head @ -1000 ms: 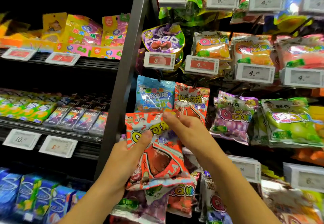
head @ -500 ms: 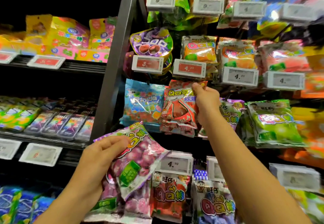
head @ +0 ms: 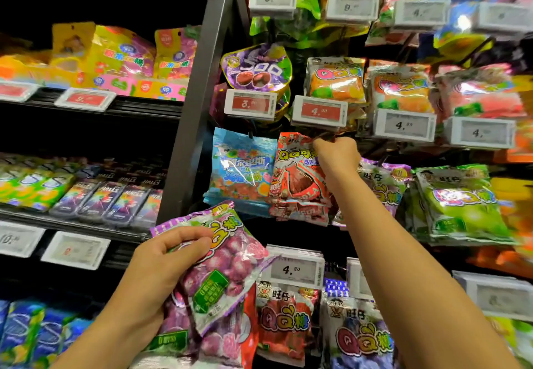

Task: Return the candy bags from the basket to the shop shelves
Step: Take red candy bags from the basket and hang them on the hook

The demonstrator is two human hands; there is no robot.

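We see the right hand (head: 336,156) raised to the top edge of a red cola candy bag (head: 297,178) that hangs on the peg rack, its fingers curled and pinching the bag's upper corner just under a red price tag (head: 319,112); the peg itself is hidden behind hand and tag, so we cannot tell whether the bag is hooked on. The hand covers the bag's right side. Just beside it on the left hangs a blue candy bag (head: 242,169), and behind the right forearm a purple hanging bag (head: 383,184) shows only in part. Lower down, the left hand (head: 161,267) grips a bunch of purple grape candy bags (head: 225,264), thumb and fingers curled over the front one, which tilts up toward the rack; how many lie beneath it we cannot tell, and the lowest is cut off by the frame's bottom edge. The right side of the rack, with the green candy bags (head: 461,204), is blurred, and most price figures there are unreadable. The basket is not in view.
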